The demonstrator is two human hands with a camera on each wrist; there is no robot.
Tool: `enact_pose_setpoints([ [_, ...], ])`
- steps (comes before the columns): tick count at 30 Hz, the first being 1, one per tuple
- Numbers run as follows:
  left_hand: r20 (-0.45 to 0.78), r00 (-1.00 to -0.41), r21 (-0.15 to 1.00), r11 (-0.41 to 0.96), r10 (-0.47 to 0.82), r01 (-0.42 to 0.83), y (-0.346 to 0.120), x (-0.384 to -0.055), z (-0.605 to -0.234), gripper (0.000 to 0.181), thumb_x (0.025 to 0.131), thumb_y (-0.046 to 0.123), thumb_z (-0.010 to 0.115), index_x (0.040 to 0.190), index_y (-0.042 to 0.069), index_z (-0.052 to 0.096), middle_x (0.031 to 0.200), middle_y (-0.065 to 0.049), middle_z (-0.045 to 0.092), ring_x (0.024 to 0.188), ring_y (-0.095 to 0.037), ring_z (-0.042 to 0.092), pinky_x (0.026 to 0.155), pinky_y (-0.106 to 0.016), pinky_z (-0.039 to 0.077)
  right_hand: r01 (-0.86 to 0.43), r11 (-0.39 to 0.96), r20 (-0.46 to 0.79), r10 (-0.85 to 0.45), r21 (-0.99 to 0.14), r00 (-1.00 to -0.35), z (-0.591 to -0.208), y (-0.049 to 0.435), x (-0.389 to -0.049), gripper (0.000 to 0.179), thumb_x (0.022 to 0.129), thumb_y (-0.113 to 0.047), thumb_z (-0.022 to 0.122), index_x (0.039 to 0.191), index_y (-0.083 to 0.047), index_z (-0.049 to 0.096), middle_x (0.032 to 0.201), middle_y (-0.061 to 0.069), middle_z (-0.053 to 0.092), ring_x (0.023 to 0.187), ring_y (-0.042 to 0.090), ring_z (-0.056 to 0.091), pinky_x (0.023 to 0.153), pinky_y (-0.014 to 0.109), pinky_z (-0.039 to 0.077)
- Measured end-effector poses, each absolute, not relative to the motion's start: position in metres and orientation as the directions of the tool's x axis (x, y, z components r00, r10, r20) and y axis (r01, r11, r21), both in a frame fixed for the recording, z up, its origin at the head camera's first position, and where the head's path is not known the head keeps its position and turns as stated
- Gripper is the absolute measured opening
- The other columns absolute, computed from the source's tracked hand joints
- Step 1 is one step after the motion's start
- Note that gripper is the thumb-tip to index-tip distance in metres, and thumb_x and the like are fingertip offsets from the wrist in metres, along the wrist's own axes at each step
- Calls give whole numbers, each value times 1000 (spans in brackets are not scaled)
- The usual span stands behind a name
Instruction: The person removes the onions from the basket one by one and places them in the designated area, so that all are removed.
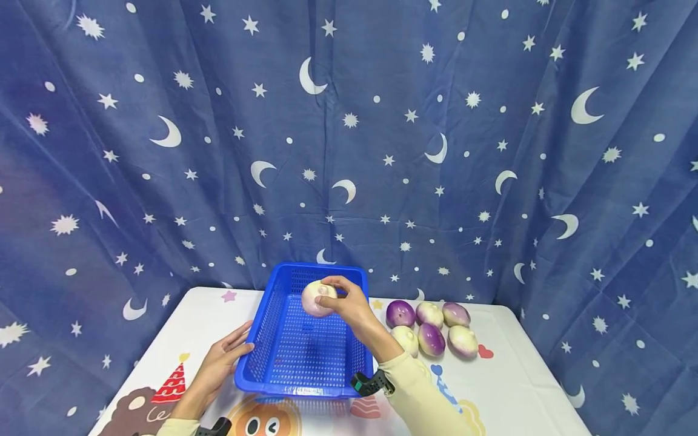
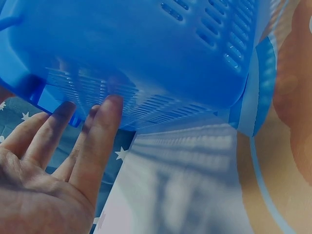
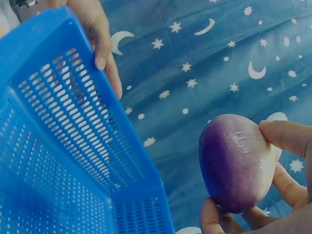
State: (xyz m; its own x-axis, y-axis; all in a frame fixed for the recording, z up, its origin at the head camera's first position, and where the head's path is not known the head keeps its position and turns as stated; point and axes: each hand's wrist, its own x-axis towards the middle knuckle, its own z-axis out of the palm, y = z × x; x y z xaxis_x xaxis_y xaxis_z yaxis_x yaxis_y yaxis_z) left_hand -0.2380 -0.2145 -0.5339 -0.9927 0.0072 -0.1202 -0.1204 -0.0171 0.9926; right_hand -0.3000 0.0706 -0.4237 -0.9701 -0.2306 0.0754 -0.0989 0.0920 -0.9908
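Observation:
A blue perforated plastic basket (image 1: 252,369) stands on the table. My right hand (image 1: 351,306) grips a glossy, round purple-and-white vegetable, turnip-like (image 1: 312,298), above the basket, its pale knobbed end towards the head view. In the right wrist view, the thumb and fingers hold the vegetable (image 3: 234,163) by its pale part, with the purple side facing the camera. My left hand (image 1: 218,361) is at the basket's left side. Its fingers (image 2: 102,126) reach out nearly straight along the outer wall in the left wrist view, and the thumb lies at the rim.
Several similar vegetables (image 1: 431,339) lie grouped right of the basket, one partly hidden by the right sleeve (image 1: 431,399). The table's cloth (image 1: 512,375) is white with cartoon prints. Behind it hangs a blue curtain (image 1: 382,151) with moons and stars.

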Motion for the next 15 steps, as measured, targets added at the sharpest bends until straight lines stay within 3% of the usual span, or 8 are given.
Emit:
enact_pose_setpoints([
  [15,-127,-992,992,1,13,-127,-217,-239,-535,64,94,20,63,153,17,37,156,-18,38,119,-13,62,87,-33,57,-153,92,128,-235,-984,-964,-420,103,-269,42,81,-13,77,120,-12,65,126,9,63,105,18,60,83,27,50],
])
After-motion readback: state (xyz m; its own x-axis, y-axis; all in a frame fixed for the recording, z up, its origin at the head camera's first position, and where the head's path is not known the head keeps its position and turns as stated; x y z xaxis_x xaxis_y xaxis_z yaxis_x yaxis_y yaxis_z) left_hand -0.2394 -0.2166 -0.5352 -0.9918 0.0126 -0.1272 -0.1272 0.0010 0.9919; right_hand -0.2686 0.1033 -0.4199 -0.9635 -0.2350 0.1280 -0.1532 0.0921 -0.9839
